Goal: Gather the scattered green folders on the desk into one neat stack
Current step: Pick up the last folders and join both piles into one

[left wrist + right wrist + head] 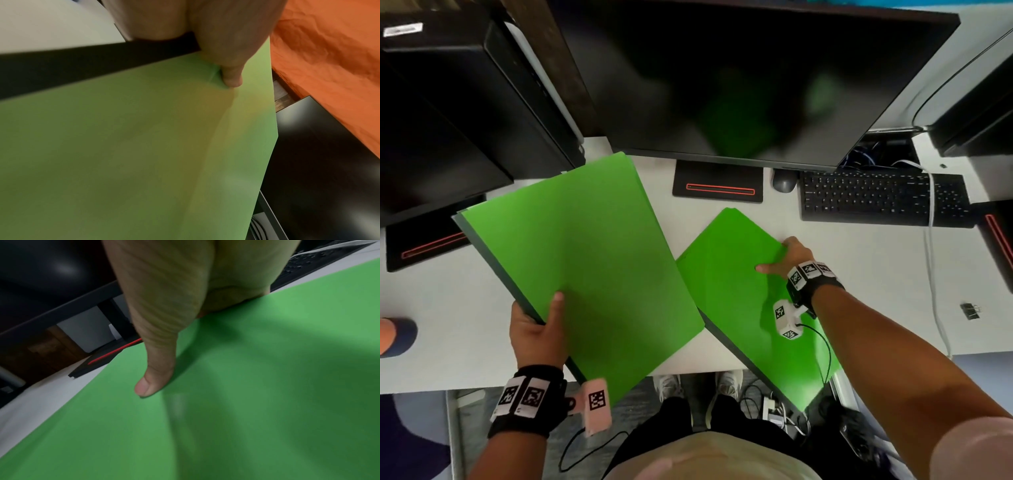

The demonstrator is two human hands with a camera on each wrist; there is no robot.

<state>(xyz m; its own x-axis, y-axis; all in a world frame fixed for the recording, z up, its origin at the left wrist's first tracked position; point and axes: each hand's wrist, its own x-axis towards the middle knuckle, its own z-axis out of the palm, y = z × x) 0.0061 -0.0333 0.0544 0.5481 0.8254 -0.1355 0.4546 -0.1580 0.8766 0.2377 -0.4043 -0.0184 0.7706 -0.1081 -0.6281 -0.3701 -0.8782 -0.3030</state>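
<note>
Over the white desk (842, 274) I hold one bundle of green folders (585, 260) in my left hand (536, 334), thumb on top, while my right hand (789, 258) pinches a second folder (736, 298) at its far edge. Gathering is under way; next, I judge, one goes squarely onto the other. Both overhang the near edge; fingers underneath are hidden.

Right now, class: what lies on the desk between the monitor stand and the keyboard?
A grey mouse sits between the monitor stand and the keyboard, on the white desk. Only the head view shows it.
</note>
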